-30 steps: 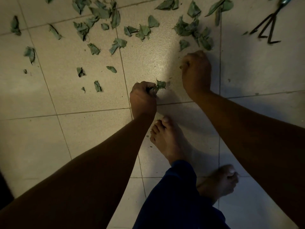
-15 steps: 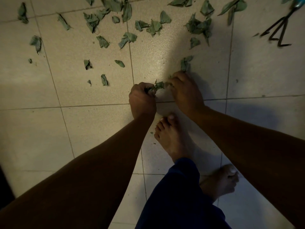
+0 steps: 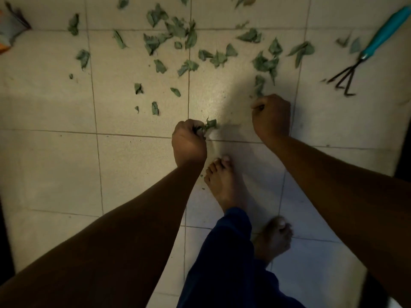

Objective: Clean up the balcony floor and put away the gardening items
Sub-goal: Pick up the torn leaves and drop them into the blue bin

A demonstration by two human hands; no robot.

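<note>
Several torn green leaves [image 3: 169, 38] are scattered over the far part of the pale tiled balcony floor [image 3: 55, 165]. My left hand [image 3: 189, 142] is shut on a small bunch of leaves [image 3: 210, 125] that sticks out to the right of the fist. Further right, my right hand [image 3: 272, 116] has its fingers curled shut, low over the floor. Its fingertips are right at the lower tip of one leaf [image 3: 259, 84] that lies on the tile. A hand rake [image 3: 378, 38] with a teal handle and dark metal tines lies at the far right.
My bare feet [image 3: 222, 185] and a dark blue trouser leg [image 3: 224, 263] are just below the hands. A blurred orange and grey object [image 3: 10, 30] sits at the top left corner. Dark edges border the floor at left and right.
My right hand left the bunch in my left hand and moved up and right to a leaf on the floor. The view has shifted, and the rake's teal handle now shows.
</note>
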